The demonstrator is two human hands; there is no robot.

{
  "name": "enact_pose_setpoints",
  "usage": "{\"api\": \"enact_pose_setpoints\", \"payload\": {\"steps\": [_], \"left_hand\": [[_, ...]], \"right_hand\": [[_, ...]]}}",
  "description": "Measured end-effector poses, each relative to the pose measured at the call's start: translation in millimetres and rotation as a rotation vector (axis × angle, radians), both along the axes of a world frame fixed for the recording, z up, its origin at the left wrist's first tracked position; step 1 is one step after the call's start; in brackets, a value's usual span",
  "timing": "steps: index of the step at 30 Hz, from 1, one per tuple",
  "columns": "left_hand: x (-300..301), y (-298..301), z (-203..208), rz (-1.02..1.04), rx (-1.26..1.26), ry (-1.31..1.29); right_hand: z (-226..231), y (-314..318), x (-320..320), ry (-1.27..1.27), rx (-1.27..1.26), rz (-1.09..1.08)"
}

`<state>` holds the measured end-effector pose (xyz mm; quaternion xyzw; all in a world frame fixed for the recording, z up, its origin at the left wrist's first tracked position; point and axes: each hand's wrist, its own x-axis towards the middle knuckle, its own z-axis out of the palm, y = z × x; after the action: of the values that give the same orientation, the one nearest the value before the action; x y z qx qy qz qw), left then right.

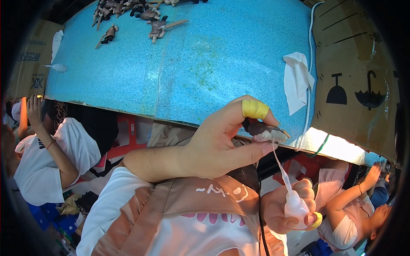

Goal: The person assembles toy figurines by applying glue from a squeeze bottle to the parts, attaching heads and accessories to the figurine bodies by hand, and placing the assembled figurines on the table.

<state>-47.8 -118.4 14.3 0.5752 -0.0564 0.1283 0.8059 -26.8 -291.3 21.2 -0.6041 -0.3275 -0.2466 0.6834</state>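
My left hand, with yellow tape round one finger, pinches a small figurine at the table's near edge. Its pinkish-grey side shows; my fingers cover much of the rest. Below it, to the right, my right hand is wrapped round a white squeeze bottle with a long thin nozzle. The nozzle points up and its tip reaches the figurine's underside, by my left thumb; whether it touches cannot be made out. Yellow tape also circles my right thumb.
Several brown figurines with flat wooden-looking pieces lie on the blue table at the far left. A white cloth and a cable lie beside a cardboard box. Another white bottle rests at left. People sit on both sides.
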Motion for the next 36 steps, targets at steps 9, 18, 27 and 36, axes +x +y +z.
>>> {"api": "enact_pose_setpoints", "payload": {"steps": [9,18,27,36], "left_hand": [[0.3,3.2,-1.6,-0.002,0.076,-0.019],[-0.3,1.9,-1.0,0.007,-0.029,-0.014],[-0.5,3.0,0.2,-0.003,0.047,-0.027],[0.3,1.9,-0.4,0.008,-0.025,-0.016]], "right_hand": [[0.4,-1.1,0.0,0.037,-0.019,0.044],[0.7,0.8,-1.1,0.036,0.052,0.004],[1.4,2.3,-0.4,0.063,0.044,-0.018],[-1.8,1.3,-1.1,0.064,0.105,-0.019]]}}
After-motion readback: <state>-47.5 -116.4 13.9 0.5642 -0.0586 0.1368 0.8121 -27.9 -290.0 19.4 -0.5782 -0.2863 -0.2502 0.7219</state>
